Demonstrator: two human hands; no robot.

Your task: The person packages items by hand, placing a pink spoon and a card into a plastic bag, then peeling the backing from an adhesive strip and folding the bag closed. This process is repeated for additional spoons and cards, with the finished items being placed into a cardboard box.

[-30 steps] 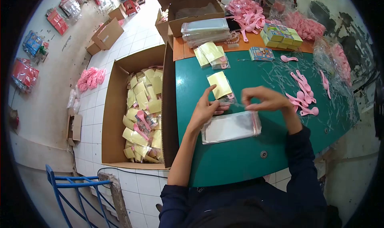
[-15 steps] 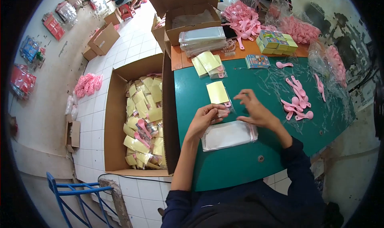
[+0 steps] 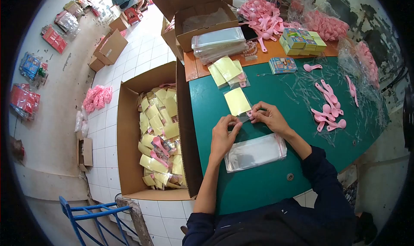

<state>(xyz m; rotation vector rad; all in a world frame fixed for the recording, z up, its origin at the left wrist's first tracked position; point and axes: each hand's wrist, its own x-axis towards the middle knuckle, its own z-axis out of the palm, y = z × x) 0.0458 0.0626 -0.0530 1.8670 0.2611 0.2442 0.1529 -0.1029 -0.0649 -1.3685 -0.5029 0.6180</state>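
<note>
A clear plastic bag with a yellow card (image 3: 236,102) and a pink spoon lies on the green table, its end toward me. My left hand (image 3: 224,136) pinches the left corner of that near end. At the right corner my right hand (image 3: 268,117) is closed in a pinch beside the spoon's pink handle (image 3: 249,113). Just below my hands rests a stack of flat clear bags (image 3: 255,152). Farther back, several filled bags with yellow cards (image 3: 226,70) overlap near the table's left side.
Left of the table stands a large cardboard box (image 3: 129,159) full of packed bags. Loose pink spoons (image 3: 328,103) and plastic strips lie at right. Behind are a card stack (image 3: 282,65), card bundles (image 3: 302,42), and more clear bags (image 3: 217,41). A blue metal frame (image 3: 92,213) stands lower left.
My right hand has come down and left to the bag's near end and closed there. My left hand stays at its left corner. The view has shifted slightly.
</note>
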